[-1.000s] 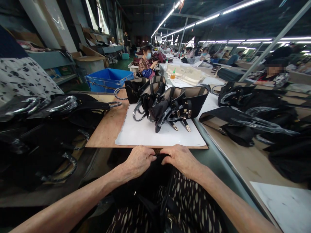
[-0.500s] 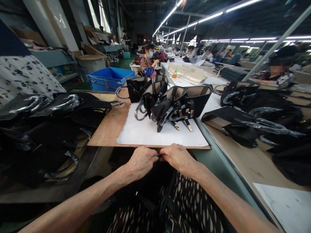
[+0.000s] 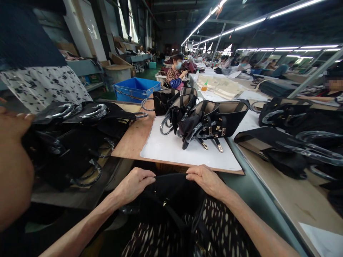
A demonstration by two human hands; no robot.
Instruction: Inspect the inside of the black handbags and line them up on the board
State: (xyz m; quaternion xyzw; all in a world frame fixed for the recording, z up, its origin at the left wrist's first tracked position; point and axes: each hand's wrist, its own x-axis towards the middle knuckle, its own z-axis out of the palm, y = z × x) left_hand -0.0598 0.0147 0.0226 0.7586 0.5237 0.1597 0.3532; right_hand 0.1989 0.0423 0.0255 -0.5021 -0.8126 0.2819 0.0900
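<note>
A black handbag (image 3: 171,192) rests on my lap, its upper edge toward the table. My left hand (image 3: 134,184) pinches that edge at its left end, thumb against fingers. At the right end my right hand (image 3: 205,178) grips the same edge, and the black material stretches between the two. A small gold-coloured metal fitting (image 3: 164,203) shows on the bag's dark surface. The bag's lower part blends into my patterned clothing and is hard to make out.
Ahead, several black handbags (image 3: 230,117) with wrapped handles stand on a white sheet (image 3: 171,153) over a brown board (image 3: 128,142). More bags (image 3: 66,153) lie left and right. Another person's arm (image 3: 16,167) reaches in at far left. A blue bin (image 3: 136,89) stands beyond.
My hands, close together before, have moved apart along the bag's edge, which now shows between them. My view has shifted left, and another person's arm has come in at the left.
</note>
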